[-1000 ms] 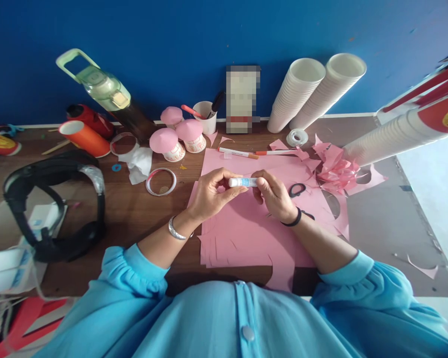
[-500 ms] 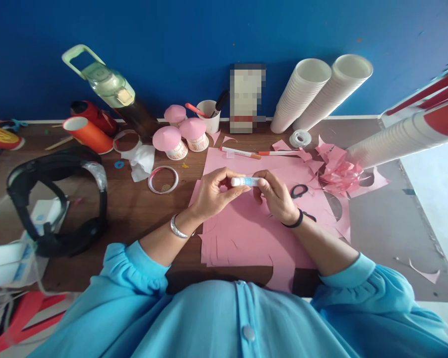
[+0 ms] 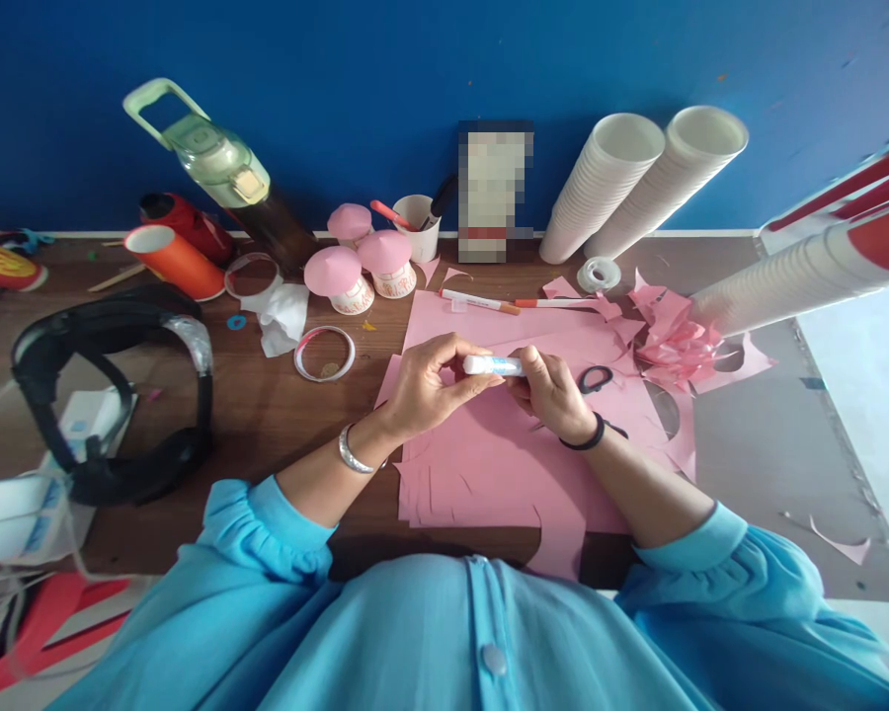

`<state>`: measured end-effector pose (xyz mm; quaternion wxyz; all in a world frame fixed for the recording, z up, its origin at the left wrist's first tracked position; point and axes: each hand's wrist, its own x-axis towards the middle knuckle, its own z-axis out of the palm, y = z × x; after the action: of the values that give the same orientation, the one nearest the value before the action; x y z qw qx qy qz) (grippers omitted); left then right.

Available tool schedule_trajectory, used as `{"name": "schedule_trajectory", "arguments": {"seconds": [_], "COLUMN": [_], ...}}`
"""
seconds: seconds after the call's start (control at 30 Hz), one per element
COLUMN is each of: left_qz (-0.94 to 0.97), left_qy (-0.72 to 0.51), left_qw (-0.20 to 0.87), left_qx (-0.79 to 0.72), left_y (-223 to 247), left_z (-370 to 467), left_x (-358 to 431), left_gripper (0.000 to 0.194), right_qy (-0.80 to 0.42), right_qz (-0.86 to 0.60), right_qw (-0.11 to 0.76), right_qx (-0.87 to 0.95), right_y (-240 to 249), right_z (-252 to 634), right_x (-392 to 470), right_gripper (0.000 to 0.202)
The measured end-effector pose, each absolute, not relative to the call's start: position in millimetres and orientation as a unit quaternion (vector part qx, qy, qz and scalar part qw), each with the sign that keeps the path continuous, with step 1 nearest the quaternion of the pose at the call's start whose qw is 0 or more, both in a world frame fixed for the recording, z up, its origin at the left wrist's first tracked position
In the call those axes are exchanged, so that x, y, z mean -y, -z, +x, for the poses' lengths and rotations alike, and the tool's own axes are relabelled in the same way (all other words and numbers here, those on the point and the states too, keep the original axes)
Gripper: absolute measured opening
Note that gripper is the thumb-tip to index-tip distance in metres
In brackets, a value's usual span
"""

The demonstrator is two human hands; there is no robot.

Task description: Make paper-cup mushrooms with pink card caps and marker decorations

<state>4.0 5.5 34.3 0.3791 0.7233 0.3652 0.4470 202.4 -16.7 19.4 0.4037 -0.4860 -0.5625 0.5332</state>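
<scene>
A white glue stick (image 3: 495, 366) with a blue label lies level between my two hands, above the pink paper sheets (image 3: 474, 454). My left hand (image 3: 434, 385) pinches its left end between thumb and fingers. Around its right end my right hand (image 3: 552, 390) is closed, thumb on top, hiding that end. Scissors (image 3: 595, 379) with dark handles lie on the paper beside my right hand, partly covered by it. Two markers, one white and brown (image 3: 481, 301) and one white and orange (image 3: 555, 304), rest along the paper's far edge.
Small cups with pink cone roofs (image 3: 333, 272) stand at back left near a bottle (image 3: 226, 173). Stacked white paper cups (image 3: 600, 188) and a tape roll (image 3: 599, 275) are at back right. Crumpled pink scraps (image 3: 674, 341) lie right; a black headset-like frame (image 3: 111, 395) lies left.
My right thumb has shifted up and over the right end of the glue stick. Both hands still hold it in nearly the same place.
</scene>
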Motion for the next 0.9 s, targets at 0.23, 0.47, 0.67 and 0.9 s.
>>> {"name": "schedule_trajectory", "arguments": {"seconds": [0.23,0.47,0.67,0.9], "left_qz": [0.700,0.677,0.869,0.910], "left_qy": [-0.460,-0.439,-0.334,-0.278], "left_qw": [0.402,0.481,0.198,0.070], "left_qx": [-0.370,-0.343,-0.306,-0.300], "left_y": [-31.3,-35.0,-55.1,-25.0], "left_z": [5.8,1.5,-30.4,-45.3], "left_x": [-5.7,-8.3,29.2,56.6], "left_gripper": [0.026,0.060,0.007,0.011], "right_qy": [-0.569,-0.581,-0.403,-0.260], "right_qz": [-0.429,-0.408,-0.508,-0.544], "right_qw": [0.443,0.541,0.514,0.407], "right_qx": [0.544,0.451,0.562,0.686], "right_y": [-22.1,-40.2,-77.2,-73.0], "right_z": [201.2,202.4,220.0,210.8], "right_x": [15.7,12.8,38.7,59.8], "right_gripper": [0.058,0.039,0.024,0.015]}}
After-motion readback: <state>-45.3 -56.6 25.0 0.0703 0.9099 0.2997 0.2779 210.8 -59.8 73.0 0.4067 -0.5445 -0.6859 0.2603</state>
